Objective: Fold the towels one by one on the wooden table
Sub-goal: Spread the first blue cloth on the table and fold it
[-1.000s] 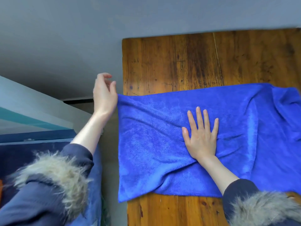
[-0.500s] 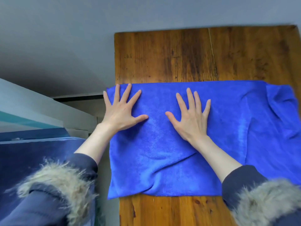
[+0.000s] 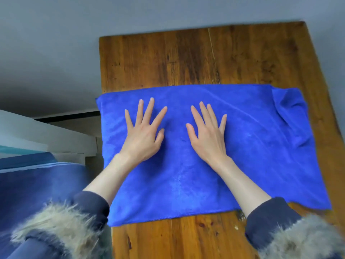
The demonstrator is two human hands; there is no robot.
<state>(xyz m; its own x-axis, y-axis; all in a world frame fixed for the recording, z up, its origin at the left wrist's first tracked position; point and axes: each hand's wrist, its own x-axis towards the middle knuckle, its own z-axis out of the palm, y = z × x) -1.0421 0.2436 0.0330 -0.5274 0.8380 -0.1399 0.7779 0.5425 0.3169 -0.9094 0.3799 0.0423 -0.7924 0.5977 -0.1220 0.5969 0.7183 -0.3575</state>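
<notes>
Towel, a bright blue one, lies spread on the wooden tabletop with its long axis running left to right across the boards. Its left edge hangs a little past the tabletop's left side, and its right end is bunched into a rumpled fold near the far right corner. The near edge runs roughly parallel to the tabletop's near side, with bare wood showing in front of it.

Both hands rest flat on the cloth, palms down. The left hand lies on the left half with fingers straight and fanned apart, thumb tucked in beside the palm. The right hand lies just beside it toward the middle, fingers straight and slightly spread. Neither grip closes on anything; the fingers only press the fabric.

Half a second ago the left hand sat at the towel's left edge, and the cloth in front of the wrists showed deep creases; now both hands sit closer together and that area looks smoother.

Dark sleeves with pale fur cuffs cover the forearms.
</notes>
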